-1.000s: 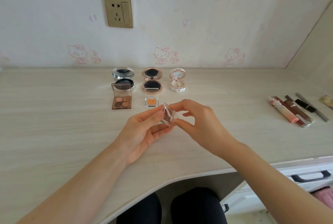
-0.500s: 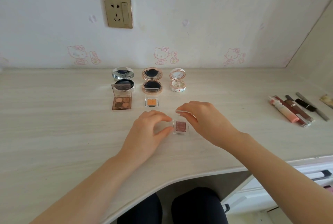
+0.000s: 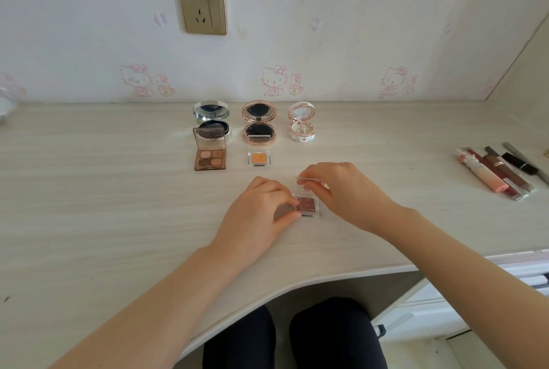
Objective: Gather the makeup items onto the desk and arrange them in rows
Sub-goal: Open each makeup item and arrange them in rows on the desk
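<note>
Beyond the fingers [image 3: 279, 190]: three round compacts [image 3: 259, 125], one four-pan palette [image 3: 210, 157], one orange single-pan case [image 3: 259, 158]. Between them: one mauve single-pan case [image 3: 306, 204]. Far right: at least five slim tubes [image 3: 482, 175].

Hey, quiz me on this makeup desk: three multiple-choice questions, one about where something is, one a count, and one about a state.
1. Where does the orange eyeshadow sit? A. back row. B. directly in front of the rose-gold compact. C. in a hand.
2. How many round compacts stand open in the back row? A. two. B. five. C. three.
3. The clear case being handled is: A. open, lid raised. B. closed. C. upside down.
Answers: B, it lies just nearer than that compact; C, silver, rose-gold and white ones line up; A, the right hand pinches the raised lid while the left hand holds the base.
</note>
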The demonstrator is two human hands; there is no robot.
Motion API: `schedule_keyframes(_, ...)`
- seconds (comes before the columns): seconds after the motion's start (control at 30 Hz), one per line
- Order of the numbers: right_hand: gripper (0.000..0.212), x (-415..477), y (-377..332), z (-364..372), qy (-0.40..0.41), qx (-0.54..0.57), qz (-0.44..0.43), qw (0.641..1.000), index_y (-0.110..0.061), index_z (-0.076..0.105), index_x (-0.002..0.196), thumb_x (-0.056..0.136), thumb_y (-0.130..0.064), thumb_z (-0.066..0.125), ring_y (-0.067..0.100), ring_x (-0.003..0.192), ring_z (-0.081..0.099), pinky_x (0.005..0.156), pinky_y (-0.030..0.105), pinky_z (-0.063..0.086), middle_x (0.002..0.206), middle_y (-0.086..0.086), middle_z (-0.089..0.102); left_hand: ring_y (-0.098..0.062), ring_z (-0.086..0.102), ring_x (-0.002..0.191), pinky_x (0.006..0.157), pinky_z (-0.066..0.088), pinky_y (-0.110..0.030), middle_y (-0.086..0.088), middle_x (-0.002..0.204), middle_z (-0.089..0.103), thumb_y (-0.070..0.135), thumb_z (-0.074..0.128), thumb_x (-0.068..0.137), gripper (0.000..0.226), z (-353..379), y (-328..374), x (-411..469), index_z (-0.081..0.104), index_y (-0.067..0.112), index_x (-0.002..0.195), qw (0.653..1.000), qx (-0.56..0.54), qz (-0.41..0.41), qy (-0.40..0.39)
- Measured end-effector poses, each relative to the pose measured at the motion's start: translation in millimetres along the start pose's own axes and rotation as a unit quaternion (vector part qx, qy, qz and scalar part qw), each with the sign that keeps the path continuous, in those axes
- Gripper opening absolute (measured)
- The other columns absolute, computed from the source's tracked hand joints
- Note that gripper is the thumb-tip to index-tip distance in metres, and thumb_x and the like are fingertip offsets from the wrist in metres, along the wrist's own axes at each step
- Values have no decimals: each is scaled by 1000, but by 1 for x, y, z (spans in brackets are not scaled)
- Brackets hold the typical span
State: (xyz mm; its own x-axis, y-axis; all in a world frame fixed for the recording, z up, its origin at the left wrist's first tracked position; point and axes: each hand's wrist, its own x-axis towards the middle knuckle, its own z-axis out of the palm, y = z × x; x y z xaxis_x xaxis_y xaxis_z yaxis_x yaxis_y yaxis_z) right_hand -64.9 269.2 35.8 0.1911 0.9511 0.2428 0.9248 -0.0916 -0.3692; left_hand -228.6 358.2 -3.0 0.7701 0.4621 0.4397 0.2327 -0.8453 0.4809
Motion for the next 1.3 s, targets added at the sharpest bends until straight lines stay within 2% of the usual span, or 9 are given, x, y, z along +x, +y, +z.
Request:
schedule_keyframes(0.2,21,6,0,-4,-19,12,11,1000,-18,69,107,94,-14,52,9,86,64,80,22,47,96,-9,72,-6,47,103,86,47,-30,14,99,62,35,69,83,19,0,1,0,72,22,98,1000,0,-4,-3)
schedule_keyframes(0.5,20,-1,-2,-2,2,-3,-4,1000,-19,68,109,94,-16,54,11,91,63,80,26,49,101,-8,71,-6,46,103,87,45,-29,13,100,62,34,69,83,19,0,3,-1,71,22,98,1000,-3,-7,-3)
schedule_keyframes(0.6,26,-3,-2,-3,-6,2,14,1000,-24,62,117,93,-20,55,8,88,61,80,29,51,102,-8,69,-4,45,104,89,43,-25,15,101,61,38,69,82,22,0,3,-1,71,24,100,1000,-7,-14,-8)
schedule_keyframes(0.73,35,-18,0,-2,54,21,48,997,-21,53,128,93,-23,54,9,102,58,88,29,50,110,-9,64,-3,47,102,88,41,-22,18,98,62,42,71,78,29,-3,2,0,71,28,102,998,-21,-47,18)
schedule_keyframes(0.8,35,-30,1,3,91,26,77,992,-18,54,127,93,-21,54,11,107,56,90,29,47,112,-8,63,-4,48,102,88,42,-23,17,97,64,42,72,76,29,-3,1,1,72,28,101,998,-16,-51,33)
schedule_keyframes(0.93,34,-52,-2,21,104,4,106,989,-12,58,123,90,-22,58,20,115,50,93,27,41,116,-2,63,-5,49,102,88,44,-24,17,94,68,40,73,75,28,-2,2,-1,73,26,100,999,0,-35,28)
schedule_keyframes(1.07,27,-58,-6,32,140,-27,64,988,-9,66,107,83,-22,69,25,105,55,89,30,46,107,2,66,-6,51,102,86,45,-26,17,93,69,34,75,76,23,-1,2,-1,75,24,96,999,-9,-25,27)
schedule_keyframes(1.13,28,-56,-5,34,143,-31,57,988,-9,67,105,81,-22,71,24,104,56,89,32,49,106,2,66,-6,51,103,88,45,-26,17,94,69,31,76,77,22,0,2,0,75,23,97,999,-5,-24,23)
schedule_keyframes(1.3,23,-51,0,31,151,-27,42,987,-7,69,100,78,-13,73,27,99,58,85,31,49,99,3,68,-6,52,118,92,47,-29,16,103,70,32,70,82,21,3,4,3,74,25,101,999,38,-22,4)
